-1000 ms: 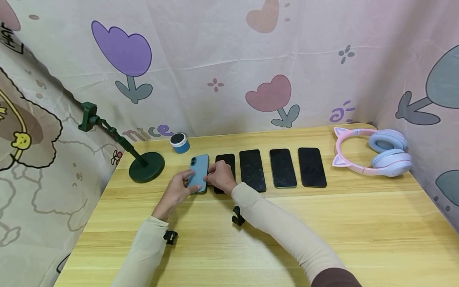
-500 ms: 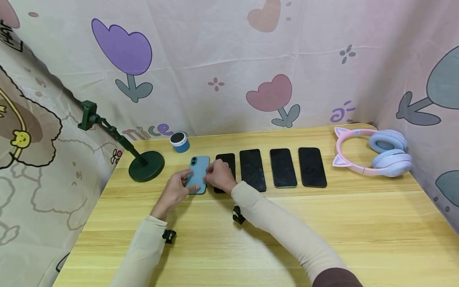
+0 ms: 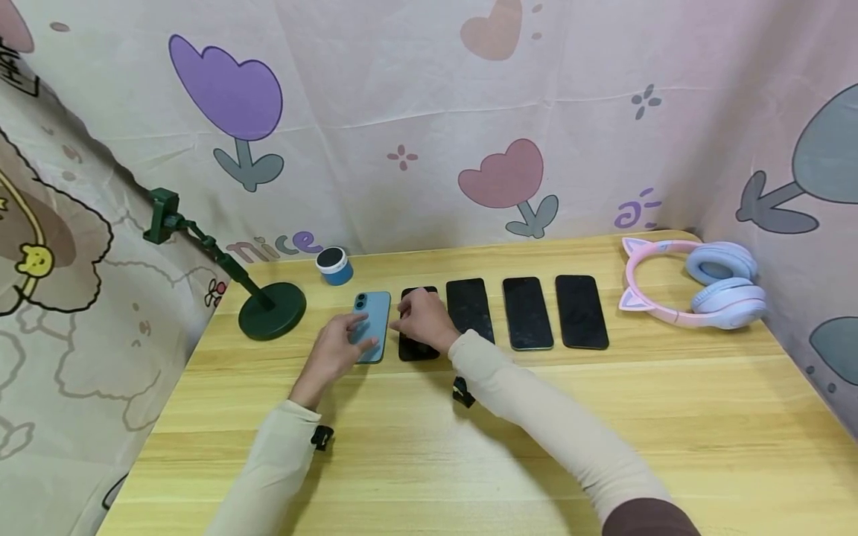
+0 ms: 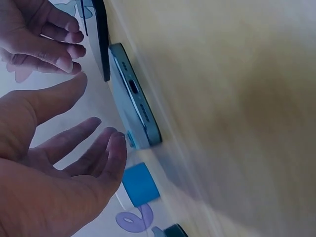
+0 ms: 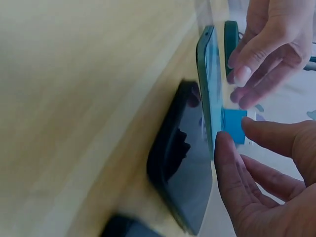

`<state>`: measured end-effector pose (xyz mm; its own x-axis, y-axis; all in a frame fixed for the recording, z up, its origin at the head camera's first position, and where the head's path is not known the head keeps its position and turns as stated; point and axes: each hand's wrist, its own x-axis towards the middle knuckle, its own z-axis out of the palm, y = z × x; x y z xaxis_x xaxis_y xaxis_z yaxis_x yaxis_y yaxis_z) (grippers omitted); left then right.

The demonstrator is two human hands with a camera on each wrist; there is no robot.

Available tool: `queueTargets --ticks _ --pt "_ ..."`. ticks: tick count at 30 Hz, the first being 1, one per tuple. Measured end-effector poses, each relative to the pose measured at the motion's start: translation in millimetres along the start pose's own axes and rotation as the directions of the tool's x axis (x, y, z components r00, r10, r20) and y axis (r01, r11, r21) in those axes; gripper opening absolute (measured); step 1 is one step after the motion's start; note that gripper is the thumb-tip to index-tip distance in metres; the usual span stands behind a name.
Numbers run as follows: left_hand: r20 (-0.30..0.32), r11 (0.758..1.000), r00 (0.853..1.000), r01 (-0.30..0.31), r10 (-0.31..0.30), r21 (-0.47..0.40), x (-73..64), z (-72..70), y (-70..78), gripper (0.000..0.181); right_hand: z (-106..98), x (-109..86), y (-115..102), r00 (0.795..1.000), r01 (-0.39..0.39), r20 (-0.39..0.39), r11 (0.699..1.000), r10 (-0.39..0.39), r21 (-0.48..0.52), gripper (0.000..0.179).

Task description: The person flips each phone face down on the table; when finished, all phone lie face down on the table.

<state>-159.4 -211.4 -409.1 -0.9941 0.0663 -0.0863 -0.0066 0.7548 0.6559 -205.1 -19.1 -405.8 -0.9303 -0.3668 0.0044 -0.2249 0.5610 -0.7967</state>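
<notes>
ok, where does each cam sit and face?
Head: head-worn, facing forward and down at the blue smartphone and four black smartphones; left hand, right hand and sleeves show.
Left wrist: wrist-worn, facing forward at the blue smartphone's port end; both hands show.
Right wrist: wrist-worn, facing left over the adjacent black smartphone to the blue smartphone's long side; both hands show.
Shared by both wrist views: both hands, the blue smartphone.

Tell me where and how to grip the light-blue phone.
Probably best to pinch the light-blue phone by its two long edges, coming down from above: it lies flat, back up, and a gap separates it from the nearest black phone.
</notes>
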Motion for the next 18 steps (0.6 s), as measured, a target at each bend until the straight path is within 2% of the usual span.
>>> queueTargets --ticks 3,8,18 --pt "-0.006 1.000 1.000 -0.030 0.030 0.006 2.3 3.7 4.2 0.053 -8 -0.7 4 1.000 -0.014 0.000 1.000 0.014 -0.014 0.027" --pt "-0.002 0.999 0.999 -0.046 0.046 0.008 8.4 10.1 11.9 0.051 -20 -2.1 13 0.999 -0.049 -0.001 0.998 0.049 -0.044 0.034" --pt "-0.017 0.999 0.999 -0.030 0.031 0.043 16.7 24.6 21.0 0.042 -37 -4.9 30 0.991 -0.133 0.002 0.987 0.134 -0.086 0.038"
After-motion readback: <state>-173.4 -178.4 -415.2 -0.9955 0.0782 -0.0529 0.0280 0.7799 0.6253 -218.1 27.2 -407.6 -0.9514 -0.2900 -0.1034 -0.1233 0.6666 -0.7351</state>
